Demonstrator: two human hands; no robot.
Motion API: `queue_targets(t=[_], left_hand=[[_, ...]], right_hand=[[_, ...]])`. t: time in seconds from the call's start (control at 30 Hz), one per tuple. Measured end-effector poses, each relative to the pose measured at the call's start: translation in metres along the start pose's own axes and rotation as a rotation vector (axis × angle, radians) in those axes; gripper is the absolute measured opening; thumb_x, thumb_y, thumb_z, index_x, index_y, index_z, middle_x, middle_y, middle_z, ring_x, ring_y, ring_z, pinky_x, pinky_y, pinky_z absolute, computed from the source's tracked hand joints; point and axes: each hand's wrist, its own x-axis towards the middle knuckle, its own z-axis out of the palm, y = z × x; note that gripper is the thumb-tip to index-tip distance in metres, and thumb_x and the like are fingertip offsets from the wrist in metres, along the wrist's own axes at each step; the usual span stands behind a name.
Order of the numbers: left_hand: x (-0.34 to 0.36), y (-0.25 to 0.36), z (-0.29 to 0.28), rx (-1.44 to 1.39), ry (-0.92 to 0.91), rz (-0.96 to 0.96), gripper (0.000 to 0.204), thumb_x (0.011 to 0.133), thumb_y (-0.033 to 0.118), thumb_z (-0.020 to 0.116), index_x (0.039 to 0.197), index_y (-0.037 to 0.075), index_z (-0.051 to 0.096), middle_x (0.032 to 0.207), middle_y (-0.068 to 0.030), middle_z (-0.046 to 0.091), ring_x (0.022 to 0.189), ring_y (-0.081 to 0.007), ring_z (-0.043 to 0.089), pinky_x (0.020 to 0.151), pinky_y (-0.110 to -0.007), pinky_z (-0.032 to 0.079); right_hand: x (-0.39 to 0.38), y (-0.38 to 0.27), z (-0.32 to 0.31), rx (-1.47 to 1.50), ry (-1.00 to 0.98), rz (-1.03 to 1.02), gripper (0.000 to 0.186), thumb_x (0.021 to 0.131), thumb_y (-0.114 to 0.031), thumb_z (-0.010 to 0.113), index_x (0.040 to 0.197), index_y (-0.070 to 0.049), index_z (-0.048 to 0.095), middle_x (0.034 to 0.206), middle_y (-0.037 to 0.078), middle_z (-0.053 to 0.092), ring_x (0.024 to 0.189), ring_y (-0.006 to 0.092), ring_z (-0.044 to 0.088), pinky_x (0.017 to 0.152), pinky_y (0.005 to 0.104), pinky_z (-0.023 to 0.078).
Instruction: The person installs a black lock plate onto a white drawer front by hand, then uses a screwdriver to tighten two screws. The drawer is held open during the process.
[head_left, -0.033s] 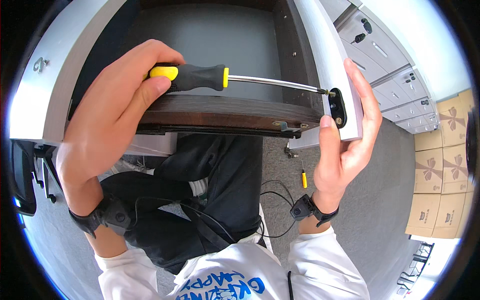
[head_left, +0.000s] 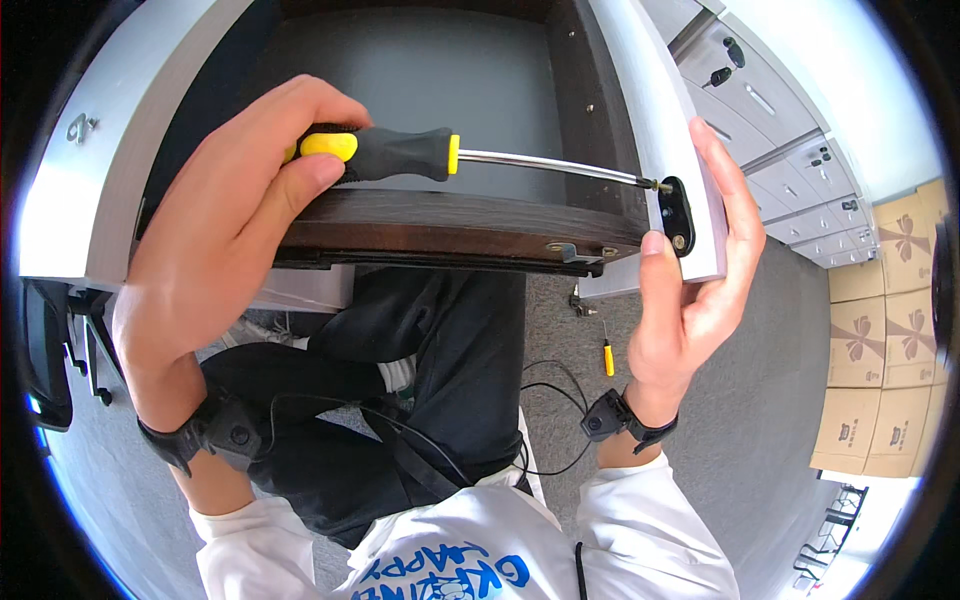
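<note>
My left hand is closed round the black and yellow handle of a screwdriver. The metal shaft lies across the open dark drawer, and its tip meets a brass-coloured screw at the upper end of a black oval lock plate. That plate sits on the inner face of the pale drawer front. With thumb on the inner side, just by the plate, and fingers on the outer side, my right hand grips the drawer front.
On the grey carpet lie a small yellow-handled screwdriver and a small metal piece. Pale drawer cabinets with keys stand at the right, beside stacked cardboard boxes. A black cable loops near my right wrist.
</note>
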Motion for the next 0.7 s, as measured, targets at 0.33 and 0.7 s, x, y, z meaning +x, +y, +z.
queue_targets(t=[0.33, 0.7], left_hand=[[0.009, 0.008, -0.003, 0.075, 0.027, 0.098, 0.020, 0.098, 0.014, 0.055, 0.115, 0.006, 0.059, 0.106, -0.0111, 0.057, 0.099, -0.0237, 0.057, 0.096, -0.031, 0.043], [0.013, 0.009, 0.003, 0.013, 0.042, 0.045, 0.024, 0.105, 0.020, 0.051, 0.111, 0.003, 0.067, 0.104, -0.0121, 0.062, 0.095, -0.0235, 0.061, 0.092, -0.030, 0.046]], right_hand=[[-0.001, -0.002, 0.001, -0.028, 0.000, 0.008, 0.061, 0.083, 0.005, 0.054, 0.144, 0.002, 0.048, 0.147, 0.022, 0.053, 0.141, 0.0335, 0.047, 0.119, 0.0456, 0.031], [-0.002, -0.001, 0.002, -0.018, 0.004, -0.009, 0.060, 0.083, 0.005, 0.055, 0.143, 0.002, 0.048, 0.147, 0.022, 0.052, 0.141, 0.0341, 0.046, 0.120, 0.0464, 0.030]])
